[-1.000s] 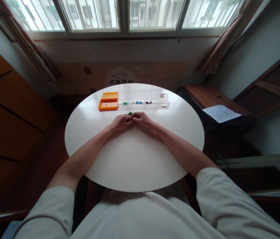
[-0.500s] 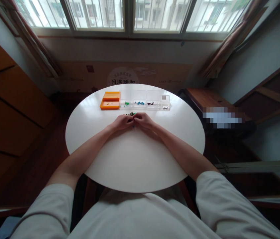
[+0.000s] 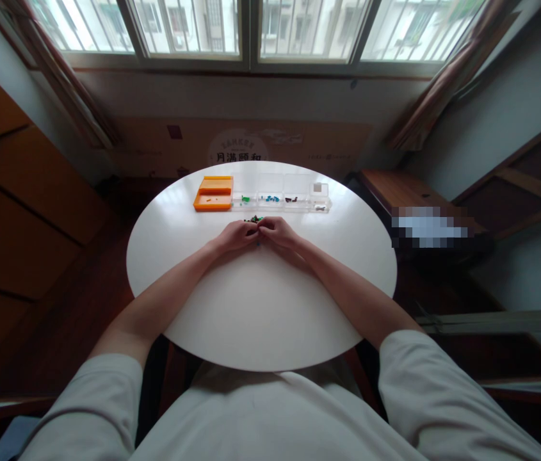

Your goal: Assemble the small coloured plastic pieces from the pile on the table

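Clear compartments (image 3: 270,208) hold green and blue pieces (image 3: 273,199) (whether fingers (image 3: 267,222) grip, I cannot tell).

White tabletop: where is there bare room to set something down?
Bare: near middle, between left forearm, right forearm and table edge; far left, between left forearm and orange box; far right, between right forearm and clear compartment box. Crowded: around left hand, right hand and small coloured pieces.

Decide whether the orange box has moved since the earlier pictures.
No. Against the white table, the orange box keeps its place at the far left; only the whole view shifted slightly.
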### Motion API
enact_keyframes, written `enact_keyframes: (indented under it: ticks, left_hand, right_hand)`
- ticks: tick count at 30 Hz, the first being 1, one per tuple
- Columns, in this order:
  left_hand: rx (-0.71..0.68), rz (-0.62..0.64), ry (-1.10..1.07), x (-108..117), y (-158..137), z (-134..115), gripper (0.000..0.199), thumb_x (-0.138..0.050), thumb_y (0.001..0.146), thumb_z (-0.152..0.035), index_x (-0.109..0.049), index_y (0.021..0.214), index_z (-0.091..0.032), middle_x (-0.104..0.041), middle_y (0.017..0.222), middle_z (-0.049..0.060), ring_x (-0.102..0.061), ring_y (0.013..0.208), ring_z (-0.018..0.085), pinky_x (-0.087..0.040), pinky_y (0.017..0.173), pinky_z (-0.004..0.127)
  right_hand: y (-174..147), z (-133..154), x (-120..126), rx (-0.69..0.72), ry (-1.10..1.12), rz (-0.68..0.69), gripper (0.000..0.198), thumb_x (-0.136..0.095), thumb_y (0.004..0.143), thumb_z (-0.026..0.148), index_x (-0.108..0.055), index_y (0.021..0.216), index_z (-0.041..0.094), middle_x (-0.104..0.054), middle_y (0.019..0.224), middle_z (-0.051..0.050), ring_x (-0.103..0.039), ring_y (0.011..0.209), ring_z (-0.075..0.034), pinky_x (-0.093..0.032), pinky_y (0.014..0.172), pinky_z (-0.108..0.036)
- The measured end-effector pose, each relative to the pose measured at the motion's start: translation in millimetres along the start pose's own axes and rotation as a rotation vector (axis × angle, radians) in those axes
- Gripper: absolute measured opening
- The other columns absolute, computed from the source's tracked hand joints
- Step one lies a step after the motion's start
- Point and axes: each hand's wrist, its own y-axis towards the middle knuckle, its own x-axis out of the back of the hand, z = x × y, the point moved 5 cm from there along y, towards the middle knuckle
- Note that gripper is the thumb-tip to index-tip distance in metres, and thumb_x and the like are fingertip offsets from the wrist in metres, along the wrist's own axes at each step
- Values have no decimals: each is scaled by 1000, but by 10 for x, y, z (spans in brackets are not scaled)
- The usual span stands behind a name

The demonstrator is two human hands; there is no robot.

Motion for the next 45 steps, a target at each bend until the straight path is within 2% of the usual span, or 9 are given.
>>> enact_keyframes:
  ticks: [23, 30, 37, 45]
  left_hand:
    - [26, 6, 2, 6, -2, -3, 38, -45, 85, -44, -70, 81, -16, -65, 65, 2, -51, 59, 11, -28, 55, 22]
    - [27, 33, 8, 11, 4, -26, 39, -43, 86, -43, -70, 82, -15, -66, 68, 3, -51, 58, 11, -28, 55, 22]
    - [37, 20, 20, -2, 9, -6, 40, -44, 85, -45, -70, 82, -15, -64, 65, 3, -48, 56, 10, -25, 53, 23]
    - [10, 17, -6, 5, 2, -20, 38, -44, 86, -43, -70, 82, -15, -66, 68, 3, -52, 60, 11, -28, 55, 22]
  right_hand:
    - [14, -66, -11, -4, 22, 3, 19, -52, 70, 20, -66, 79, 12, -65, 68, -1, -55, 61, -11, -44, 61, -23]
    - [16, -61, -12, 42, 13, -3, 20, -51, 71, 21, -66, 80, 11, -64, 69, -2, -55, 62, -12, -44, 63, -24]
    - [4, -28, -10, 3, 1, 8, 21, -51, 70, 20, -67, 80, 11, -65, 69, -3, -56, 63, -12, -44, 62, -24]
    - [6, -42, -2, -1, 12, 0, 19, -53, 70, 21, -67, 80, 12, -66, 71, -2, -57, 65, -13, -45, 62, -24]
